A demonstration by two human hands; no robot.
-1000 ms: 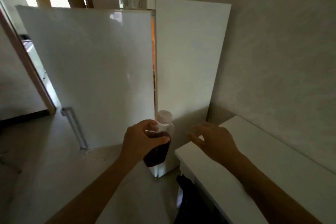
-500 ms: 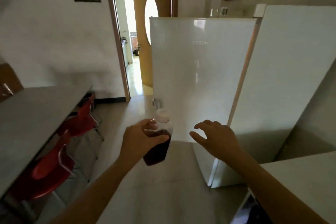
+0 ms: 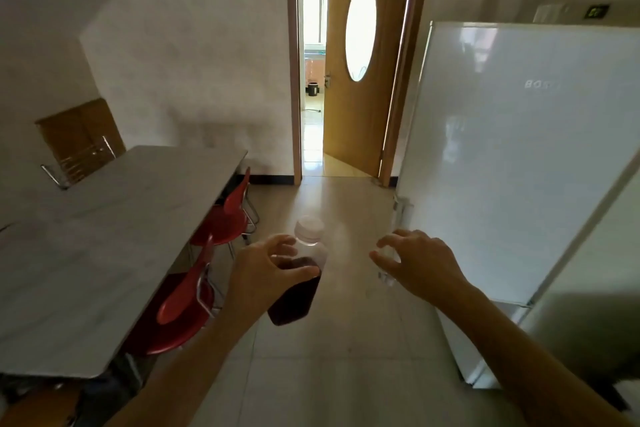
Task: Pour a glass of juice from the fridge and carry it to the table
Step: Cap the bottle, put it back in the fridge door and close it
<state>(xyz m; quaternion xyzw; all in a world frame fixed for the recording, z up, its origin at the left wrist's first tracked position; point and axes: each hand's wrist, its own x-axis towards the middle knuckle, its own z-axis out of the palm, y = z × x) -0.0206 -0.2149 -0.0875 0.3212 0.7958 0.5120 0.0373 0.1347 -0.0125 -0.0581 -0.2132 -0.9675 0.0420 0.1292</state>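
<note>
The juice bottle hangs in the air over the tiled floor, held upright with a slight tilt, its pale cap on and dark red juice filling the lower part. The left hand has it by the shoulder, fingers curled round the far side and the thumb pressed across the front, so the grip is firmly clenched on the bottle. Just beside it, apart from the bottle, the right hand is half curled; something clear, maybe a glass, shows faintly beneath its fingers, but it is too blurred to tell whether the hand is grasping it. To the left stands the long grey desk, with two red chairs tucked along its near edge. To the right is the white fridge, its door standing ajar. Straight ahead an orange door with an oval window stands open onto a bright room.
</note>
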